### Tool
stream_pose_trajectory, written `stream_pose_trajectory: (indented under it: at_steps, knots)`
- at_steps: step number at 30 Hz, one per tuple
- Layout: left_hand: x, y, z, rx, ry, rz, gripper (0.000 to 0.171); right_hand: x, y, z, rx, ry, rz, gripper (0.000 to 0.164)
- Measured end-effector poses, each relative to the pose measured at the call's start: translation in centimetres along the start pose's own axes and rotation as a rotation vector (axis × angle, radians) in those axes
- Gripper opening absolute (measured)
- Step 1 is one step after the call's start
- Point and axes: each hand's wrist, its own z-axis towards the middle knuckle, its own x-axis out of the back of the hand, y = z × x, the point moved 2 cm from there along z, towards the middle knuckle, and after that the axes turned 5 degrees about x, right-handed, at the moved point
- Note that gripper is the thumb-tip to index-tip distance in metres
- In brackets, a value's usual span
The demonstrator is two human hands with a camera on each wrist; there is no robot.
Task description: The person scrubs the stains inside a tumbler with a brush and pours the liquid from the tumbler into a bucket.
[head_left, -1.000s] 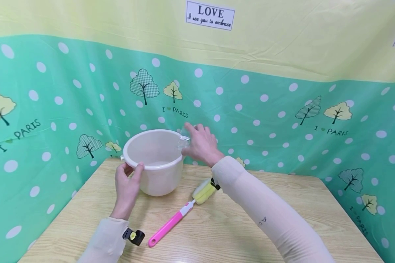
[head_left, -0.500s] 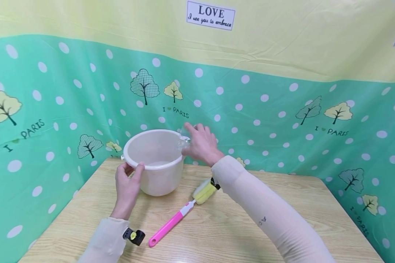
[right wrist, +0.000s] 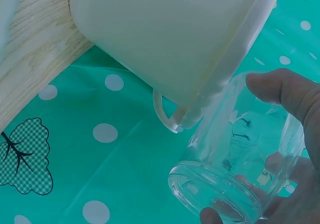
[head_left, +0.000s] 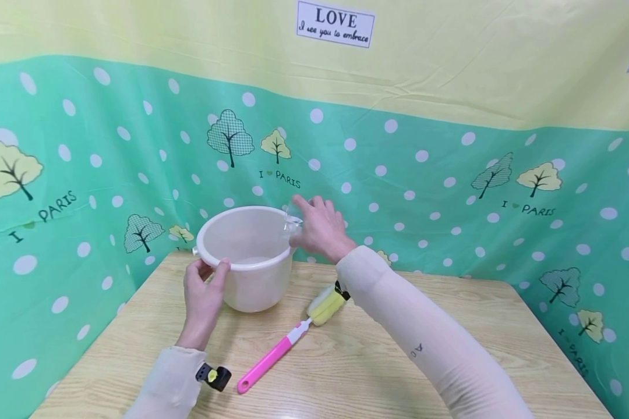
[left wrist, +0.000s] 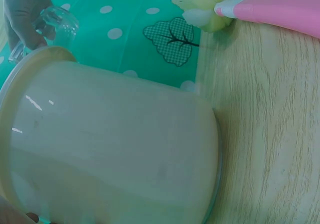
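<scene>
A white plastic bucket point(head_left: 257, 285) stands at the back left of the table. My left hand point(head_left: 201, 302) grips its near left rim, thumb on top of the edge and fingers around the outside. My right hand point(head_left: 322, 230) holds a clear drinking glass point(head_left: 292, 227) tilted at the bucket's right rim. In the right wrist view the glass point(right wrist: 225, 149) shows its thick round base, with the thumb near its other end. The bucket's small side loop point(right wrist: 162, 111) is close by. In the left wrist view the glass point(left wrist: 62, 26) overlaps the rim.
A bottle brush with a pink handle point(head_left: 267, 364) and yellow-white sponge head point(head_left: 325, 305) lies on the wooden table point(head_left: 398, 366), between the forearms. A green and yellow printed cloth point(head_left: 414, 180) hangs close behind the table and along both sides.
The cloth at the far left has drifted a little to the right. Both hands and the bucket keep their places, and the glass has tilted only slightly.
</scene>
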Motion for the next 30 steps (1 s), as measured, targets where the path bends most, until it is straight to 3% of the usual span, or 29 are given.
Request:
stream_pose_trajectory:
  at_steps: [30]
  knots:
    - [-0.05, -0.36, 0.18, -0.002, 0.007, -0.001, 0.068, 0.12, -0.26, 0.21, 0.013, -0.015, -0.035, 0.094]
